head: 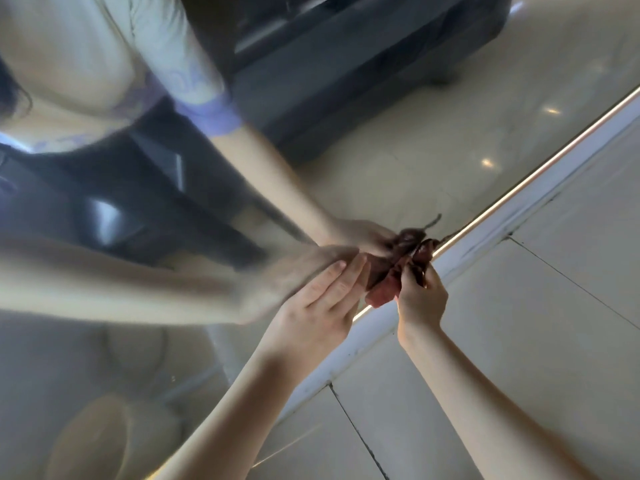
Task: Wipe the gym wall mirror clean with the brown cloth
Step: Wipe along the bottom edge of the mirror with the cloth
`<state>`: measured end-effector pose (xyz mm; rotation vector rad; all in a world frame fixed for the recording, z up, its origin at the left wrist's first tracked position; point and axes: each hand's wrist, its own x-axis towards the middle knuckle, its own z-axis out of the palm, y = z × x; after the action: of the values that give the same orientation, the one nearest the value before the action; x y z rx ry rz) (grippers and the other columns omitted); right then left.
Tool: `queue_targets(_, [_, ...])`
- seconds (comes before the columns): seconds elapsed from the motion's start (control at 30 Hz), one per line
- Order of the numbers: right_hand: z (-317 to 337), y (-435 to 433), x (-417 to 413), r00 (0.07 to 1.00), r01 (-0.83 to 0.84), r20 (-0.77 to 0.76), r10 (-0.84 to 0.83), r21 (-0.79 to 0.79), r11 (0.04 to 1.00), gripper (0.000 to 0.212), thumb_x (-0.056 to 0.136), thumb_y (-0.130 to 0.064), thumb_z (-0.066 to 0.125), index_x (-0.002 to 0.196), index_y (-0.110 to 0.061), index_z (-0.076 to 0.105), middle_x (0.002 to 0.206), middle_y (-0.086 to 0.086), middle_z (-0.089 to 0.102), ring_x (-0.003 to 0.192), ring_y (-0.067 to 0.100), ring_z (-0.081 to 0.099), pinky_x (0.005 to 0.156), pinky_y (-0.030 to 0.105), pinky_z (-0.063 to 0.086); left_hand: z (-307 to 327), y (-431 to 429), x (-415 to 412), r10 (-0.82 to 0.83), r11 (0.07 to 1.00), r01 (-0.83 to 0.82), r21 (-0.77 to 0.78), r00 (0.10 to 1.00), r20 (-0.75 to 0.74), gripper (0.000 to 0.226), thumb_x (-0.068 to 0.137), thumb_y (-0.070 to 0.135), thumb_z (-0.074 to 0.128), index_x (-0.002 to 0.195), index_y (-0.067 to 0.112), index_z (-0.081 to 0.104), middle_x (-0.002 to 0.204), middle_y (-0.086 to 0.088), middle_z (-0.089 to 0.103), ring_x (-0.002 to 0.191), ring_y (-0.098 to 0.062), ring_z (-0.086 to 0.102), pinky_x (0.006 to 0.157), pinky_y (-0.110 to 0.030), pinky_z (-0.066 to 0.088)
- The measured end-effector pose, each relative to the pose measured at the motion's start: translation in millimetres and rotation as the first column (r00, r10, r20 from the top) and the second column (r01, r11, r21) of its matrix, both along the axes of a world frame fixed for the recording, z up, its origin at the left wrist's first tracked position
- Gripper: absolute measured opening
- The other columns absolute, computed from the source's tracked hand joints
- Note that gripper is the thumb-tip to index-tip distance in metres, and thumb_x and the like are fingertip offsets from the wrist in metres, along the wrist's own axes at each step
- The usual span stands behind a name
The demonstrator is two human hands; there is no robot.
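Both hands meet at the cloth (389,277), low on the mirror (398,140).
The left hand (322,306) lies flat, fingers straight, tips touching the cloth's side. The right hand (420,299) pinches the bunched cloth with curled fingers. The cloth rests against the mirror just above its white frame (491,233), which meets the tiled floor (536,358).

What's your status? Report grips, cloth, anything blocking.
Left grip open, fingers straight, at the cloth. Right grip pinches cloth, bunched at bottom edge of the mirror. Nothing blocking in view.
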<state>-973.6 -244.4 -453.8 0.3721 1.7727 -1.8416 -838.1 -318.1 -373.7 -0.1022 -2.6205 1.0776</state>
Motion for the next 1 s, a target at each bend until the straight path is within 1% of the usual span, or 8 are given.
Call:
queue_targets(0.2, [-16.6, -7.7, -20.0, 0.965, 0.074, 0.251, -0.082, 0.041, 0.996, 0.028, 0.098, -0.005, 0.050, 0.087, -0.028, 0.062, 0.091, 0.001, 0.067, 0.098, 0.029, 0.066, 0.096, 0.044, 0.053, -1.6, -1.6, -0.1, 0.014, 0.999, -0.012, -0.037, 0.998, 0.054, 0.046, 0.100, 0.003, 0.032, 0.120, 0.010, 0.073, 0.142, -0.005, 0.058, 0.138, -0.024, 0.042, 0.121, -0.039, 0.016])
queue_targets(0.33, [8.2, -3.0, -29.8, 0.986, 0.024, 0.163, -0.029, 0.033, 0.999, 0.029, 0.097, 0.001, 0.043, 0.088, -0.020, 0.060, 0.075, 0.000, 0.063, 0.059, 0.011, 0.064, 0.058, 0.017, 0.050, -4.2, 1.0, -8.7, 0.020, 0.999, -0.019, -0.038, 0.999, 0.047, 0.046, 0.099, 0.001, 0.034, 0.115, 0.009, 0.075, 0.137, -0.004, 0.062, 0.135, -0.024, 0.043, 0.118, -0.038, 0.018])
queue_targets(0.43, [30.6, 2.7, -40.1, 0.999, -0.011, -0.038, 0.009, -0.051, 0.999, 0.027, 0.094, -0.002, 0.047, 0.113, -0.010, 0.065, 0.093, 0.002, 0.066, 0.085, 0.017, 0.063, 0.075, 0.023, 0.048, -3.3, 1.7, -17.1, 0.010, 0.999, -0.008, -0.041, 0.998, 0.056, 0.048, 0.099, 0.000, 0.031, 0.116, 0.011, 0.075, 0.137, -0.004, 0.063, 0.134, -0.024, 0.042, 0.118, -0.038, 0.017])
queue_targets(0.57, [29.2, 5.7, -47.9, 0.972, -0.064, -0.227, 0.061, -0.006, 0.998, 0.028, 0.096, -0.012, 0.051, 0.120, -0.019, 0.064, 0.110, 0.008, 0.064, 0.103, 0.019, 0.060, 0.088, 0.029, 0.047, -3.6, 2.0, -23.3, 0.005, 0.998, 0.000, -0.060, 0.997, 0.080, 0.051, 0.099, 0.000, 0.029, 0.112, 0.012, 0.077, 0.138, -0.004, 0.061, 0.136, -0.026, 0.040, 0.119, -0.039, 0.016])
queue_targets(0.67, [6.9, 0.9, -56.7, 0.986, -0.019, -0.164, 0.032, 0.079, 0.997, 0.034, 0.097, -0.010, 0.047, 0.127, -0.016, 0.062, 0.116, 0.011, 0.063, 0.109, 0.024, 0.060, 0.096, 0.034, 0.048, -6.7, 2.2, -25.2, 0.012, 0.999, -0.008, -0.052, 0.997, 0.077, 0.050, 0.099, 0.000, 0.029, 0.113, 0.011, 0.076, 0.136, -0.003, 0.063, 0.135, -0.026, 0.041, 0.119, -0.039, 0.016])
queue_targets(0.83, [-19.5, -1.8, -75.5, 0.990, -0.024, 0.141, 0.015, 0.063, 0.998, 0.037, 0.099, -0.004, 0.041, 0.130, -0.013, 0.059, 0.119, 0.008, 0.066, 0.110, 0.029, 0.064, 0.099, 0.038, 0.049, -6.3, 1.6, -27.3, 0.004, 1.000, -0.002, -0.025, 0.997, 0.073, 0.049, 0.099, -0.001, 0.031, 0.109, 0.012, 0.078, 0.131, -0.001, 0.066, 0.132, -0.024, 0.043, 0.118, -0.037, 0.018])
queue_targets(0.9, [-21.0, -0.9, -76.4, 0.991, -0.053, 0.128, 0.045, 0.056, 0.997, 0.037, 0.094, -0.003, 0.042, 0.121, -0.014, 0.063, 0.111, 0.012, 0.070, 0.104, 0.033, 0.067, 0.098, 0.048, 0.051, -5.1, 2.8, -27.6, 0.007, 1.000, -0.005, -0.019, 0.996, 0.085, 0.051, 0.099, -0.001, 0.030, 0.107, 0.012, 0.079, 0.130, -0.001, 0.067, 0.132, -0.024, 0.043, 0.118, -0.038, 0.017])
queue_targets(1.0, [7.0, 4.5, -76.9, 0.998, -0.044, -0.047, 0.047, 0.056, 0.997, 0.034, 0.092, -0.004, 0.048, 0.122, -0.012, 0.061, 0.113, 0.010, 0.068, 0.106, 0.026, 0.065, 0.096, 0.039, 0.052, -4.3, 7.3, -30.1, 0.003, 1.000, -0.005, 0.023, 0.996, 0.092, 0.048, 0.096, 0.001, 0.033, 0.105, 0.012, 0.079, 0.129, -0.003, 0.068, 0.131, -0.026, 0.044, 0.117, -0.039, 0.018])
